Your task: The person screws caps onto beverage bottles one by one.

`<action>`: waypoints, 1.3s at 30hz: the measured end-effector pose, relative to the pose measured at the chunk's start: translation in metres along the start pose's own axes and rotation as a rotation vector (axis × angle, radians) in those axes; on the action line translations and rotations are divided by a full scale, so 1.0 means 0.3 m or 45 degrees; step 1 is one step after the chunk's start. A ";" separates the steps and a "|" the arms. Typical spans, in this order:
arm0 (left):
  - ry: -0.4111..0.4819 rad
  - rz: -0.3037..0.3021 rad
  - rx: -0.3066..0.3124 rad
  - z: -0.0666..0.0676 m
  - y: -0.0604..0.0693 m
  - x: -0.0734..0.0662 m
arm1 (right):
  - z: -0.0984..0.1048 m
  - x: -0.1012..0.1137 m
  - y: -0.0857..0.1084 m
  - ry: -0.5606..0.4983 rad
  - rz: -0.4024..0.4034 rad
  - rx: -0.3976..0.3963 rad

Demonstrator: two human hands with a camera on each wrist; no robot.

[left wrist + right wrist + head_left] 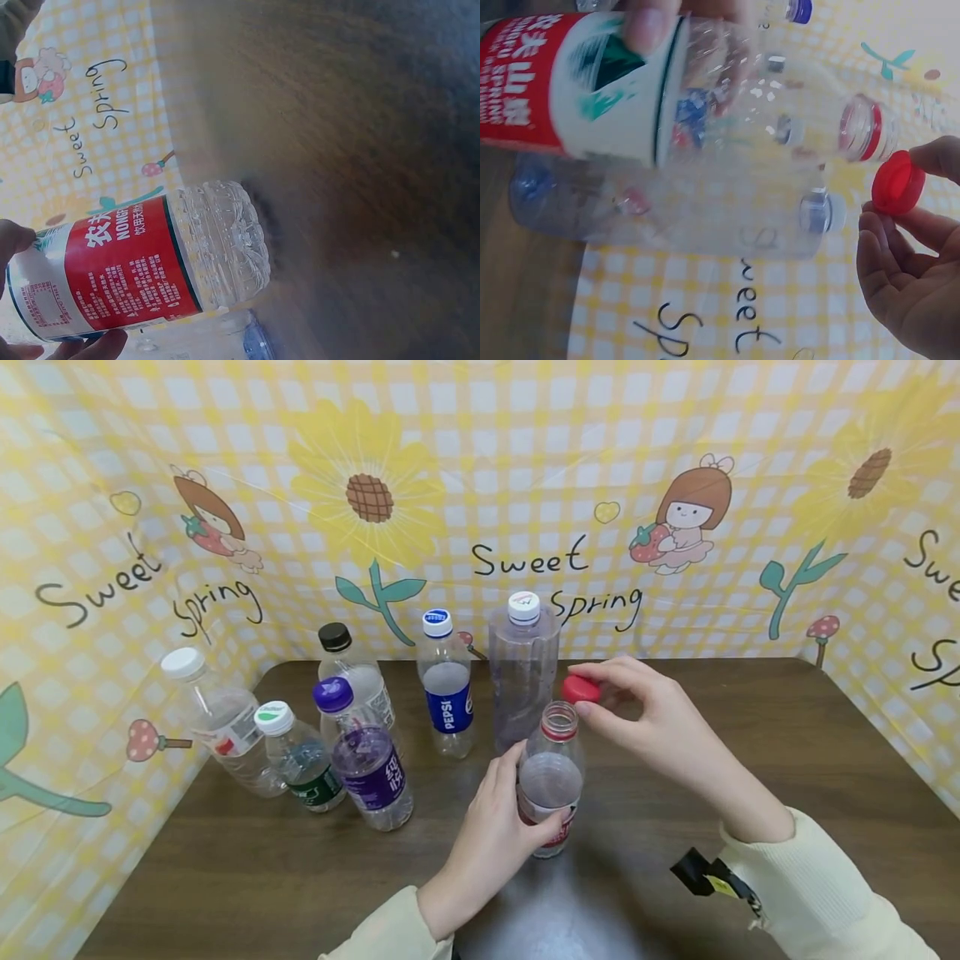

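Note:
My left hand [495,827] grips a clear plastic bottle [551,777] round its middle, and the bottle stands on the wooden table. Its red and white label [127,262] shows in the left wrist view. The bottle's mouth [559,720] is uncapped, with a red ring round the neck. Between thumb and fingertips, my right hand [637,702] pinches a red bottle cap [581,688] just above and right of that mouth. In the right wrist view the cap [898,184] is apart from the neck, its hollow side showing.
Behind the held bottle stands a large clear bottle [517,685] with a white cap. A Pepsi bottle [447,693] is to its left. Farther left are a purple-capped bottle [371,768], a black-capped bottle [360,681], a green-labelled bottle [307,768] and a white-capped bottle [225,718].

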State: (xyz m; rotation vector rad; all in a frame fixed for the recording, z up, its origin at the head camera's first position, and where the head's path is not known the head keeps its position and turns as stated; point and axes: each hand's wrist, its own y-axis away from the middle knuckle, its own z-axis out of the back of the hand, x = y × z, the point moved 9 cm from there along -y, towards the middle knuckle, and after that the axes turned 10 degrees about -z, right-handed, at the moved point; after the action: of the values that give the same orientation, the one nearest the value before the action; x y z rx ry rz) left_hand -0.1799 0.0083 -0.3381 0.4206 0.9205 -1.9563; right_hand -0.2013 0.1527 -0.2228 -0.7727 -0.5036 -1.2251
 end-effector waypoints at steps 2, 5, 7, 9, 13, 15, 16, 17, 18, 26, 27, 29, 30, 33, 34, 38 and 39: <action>0.003 -0.004 -0.005 0.001 0.000 0.000 | -0.011 0.025 -0.003 0.014 0.033 0.024; 0.002 -0.001 -0.004 0.002 0.001 0.002 | -0.025 0.047 -0.002 0.031 0.064 0.060; 0.004 0.002 -0.002 0.002 0.002 0.003 | -0.032 0.056 -0.002 0.037 0.080 0.079; 0.006 0.004 -0.002 0.002 0.003 0.005 | -0.037 0.062 -0.001 0.049 0.091 0.089; 0.021 0.007 0.003 -0.002 0.004 0.009 | -0.046 0.064 -0.001 0.064 0.120 0.104; 0.027 0.010 0.006 -0.004 0.004 0.011 | -0.050 0.064 -0.001 0.073 0.129 0.112; 0.030 0.011 0.008 -0.004 0.004 0.012 | -0.052 0.064 -0.001 0.072 0.138 0.114; 0.032 0.012 0.008 -0.004 0.004 0.012 | -0.054 0.065 -0.002 0.074 0.141 0.119; 0.033 0.013 0.008 -0.004 0.004 0.012 | -0.057 0.065 -0.002 0.077 0.143 0.123; 0.034 0.003 -0.002 0.000 0.005 0.011 | -0.075 0.061 -0.006 0.108 0.112 0.178; 0.032 0.002 -0.003 0.000 0.005 0.010 | -0.076 0.061 -0.006 0.113 0.109 0.183; 0.031 -0.002 -0.007 0.001 0.005 0.009 | -0.078 0.062 -0.006 0.120 0.109 0.187; 0.029 -0.003 -0.008 0.002 0.004 0.008 | -0.078 0.062 -0.006 0.120 0.109 0.186; 0.032 -0.006 -0.013 0.002 0.002 0.008 | -0.078 0.061 -0.007 0.116 0.107 0.178; 0.033 -0.009 -0.015 0.002 0.000 0.008 | -0.078 0.061 -0.008 0.113 0.106 0.173; 0.065 -0.010 -0.018 0.001 -0.006 0.013 | -0.080 0.052 -0.015 0.096 0.076 0.152; 0.078 -0.009 -0.015 0.000 -0.008 0.014 | -0.082 0.049 -0.016 0.090 0.064 0.151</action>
State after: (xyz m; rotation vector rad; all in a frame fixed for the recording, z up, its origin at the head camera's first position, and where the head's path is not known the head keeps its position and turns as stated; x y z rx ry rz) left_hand -0.1841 0.0064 -0.3396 0.4737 0.9728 -1.9528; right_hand -0.2032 0.1240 -0.2271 -0.6361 -0.4913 -1.1612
